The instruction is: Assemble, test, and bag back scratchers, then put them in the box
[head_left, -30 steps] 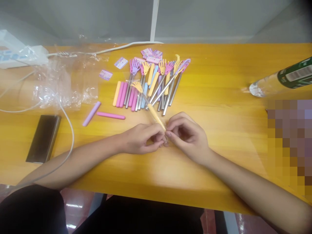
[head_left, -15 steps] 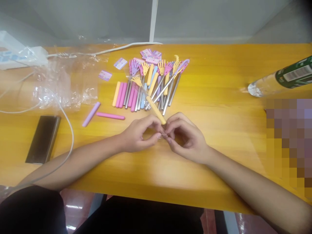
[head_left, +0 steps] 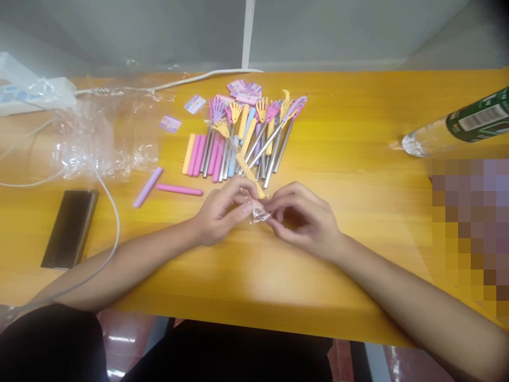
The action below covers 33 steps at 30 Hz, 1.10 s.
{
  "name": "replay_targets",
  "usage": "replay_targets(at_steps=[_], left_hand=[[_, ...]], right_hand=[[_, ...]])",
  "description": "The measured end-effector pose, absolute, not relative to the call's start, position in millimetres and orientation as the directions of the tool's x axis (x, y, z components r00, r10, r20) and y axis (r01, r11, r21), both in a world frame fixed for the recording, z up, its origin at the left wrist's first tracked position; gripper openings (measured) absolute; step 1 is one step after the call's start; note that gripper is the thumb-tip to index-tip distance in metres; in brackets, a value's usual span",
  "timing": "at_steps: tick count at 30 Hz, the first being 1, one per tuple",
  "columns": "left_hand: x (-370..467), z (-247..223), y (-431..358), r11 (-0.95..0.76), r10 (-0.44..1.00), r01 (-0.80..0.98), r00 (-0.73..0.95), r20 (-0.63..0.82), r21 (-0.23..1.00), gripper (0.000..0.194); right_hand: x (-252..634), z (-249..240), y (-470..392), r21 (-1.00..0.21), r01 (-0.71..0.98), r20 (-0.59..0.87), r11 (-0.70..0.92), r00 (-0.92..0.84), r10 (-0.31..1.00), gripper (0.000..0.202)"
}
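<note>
Yellow scratcher [head_left: 248,168]: slanted across the space just beyond the two hands, its hand-shaped head pointed away from the person, its handle end brought down between the fingertips.
Clear film [head_left: 259,213]: bunched just below the yellow scratcher's handle end, between both hands; how far the scratcher is wrapped cannot be told.
Left hand [head_left: 227,210]: placed left of the handle end, thumb and forefinger curved; the film is held at the fingertips. Whether the handle is also touched cannot be told.
Right hand [head_left: 307,218]: placed right of the handle end, the film pinched narrowly between thumb and fingertips.
Scratcher pile [head_left: 283,148]: spread beyond the yellow scratcher and partly overlapped by it; metal rods and pink, purple and yellow heads are shown.
Loose handles [head_left: 147,187]: one purple, one pink, laid left of the yellow scratcher.
Printed cards [head_left: 170,124]: scattered beyond and to the left of the yellow scratcher's head.
Plastic bags [head_left: 107,140]: heaped farther left of the yellow scratcher.
Bottle [head_left: 473,118]: seen well to the yellow scratcher's right.
</note>
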<state>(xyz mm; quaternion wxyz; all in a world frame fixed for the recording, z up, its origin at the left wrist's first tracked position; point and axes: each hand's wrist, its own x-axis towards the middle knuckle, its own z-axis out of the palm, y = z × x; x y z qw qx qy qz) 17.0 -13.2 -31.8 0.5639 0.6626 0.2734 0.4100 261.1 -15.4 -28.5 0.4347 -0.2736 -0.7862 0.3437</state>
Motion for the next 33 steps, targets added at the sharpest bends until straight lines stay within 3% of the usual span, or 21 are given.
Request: replay_targets(at_steps=[6, 10, 13, 18, 24, 28, 33], left_hand=[[19.9, -30.9, -12.6, -0.090, 0.869, -0.145, 0.472, 0.148, 0.985, 0.036], [23.1, -27.5, -7.9, 0.123, 0.901, -0.183, 0.432, -0.032, 0.975, 0.041], [24.9, -27.5, -2.7, 0.198, 0.893, -0.234, 0.444, -0.076, 0.952, 0.040], [26.6, -30.2, 1.7, 0.101, 0.929, -0.263, 0.371, 0.004, 0.959, 0.033], [24.3, -34.0, 4.3, -0.042, 0.952, -0.209, 0.289, 0.103, 0.977, 0.028], [25.9, -34.3, 1.9, -0.181, 0.920, -0.126, 0.330, 0.213, 0.976, 0.023], [27.3, -36.0, -5.2, -0.115, 0.871, -0.146, 0.461, 0.170, 0.983, 0.018]], right_hand=[[263.1, -25.1, -14.0, -0.715, 0.201, 0.547, 0.670, -0.437, 0.714, 0.017], [262.7, -24.0, -17.0, -0.642, 0.212, 0.589, 0.737, -0.480, 0.650, 0.024], [261.3, -25.0, -21.1, -0.578, 0.218, 0.596, 0.786, -0.545, 0.589, 0.029], [262.5, -27.7, -24.1, -0.484, 0.316, 0.606, 0.816, -0.552, 0.573, 0.029], [266.6, -26.5, -21.7, -0.463, 0.345, 0.652, 0.816, -0.492, 0.577, 0.025], [265.7, -25.2, -21.6, -0.508, 0.272, 0.628, 0.818, -0.533, 0.567, 0.026], [260.9, -26.0, -21.4, -0.633, 0.222, 0.592, 0.742, -0.479, 0.648, 0.021]])
